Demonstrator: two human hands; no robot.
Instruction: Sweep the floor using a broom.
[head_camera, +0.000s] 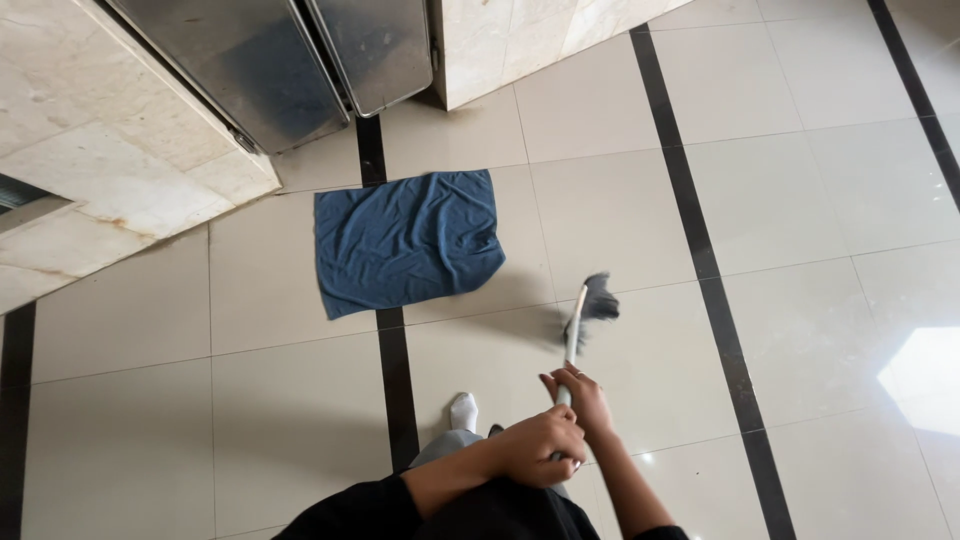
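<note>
Apparently both hands, left (535, 445) and right (580, 395), grip the broom (590, 305) handle.

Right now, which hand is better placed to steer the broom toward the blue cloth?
Right, probably. The right hand grips lower on the broom, nearer its head. The left hand holds the top end. The cloth lies ahead to the left.
</note>
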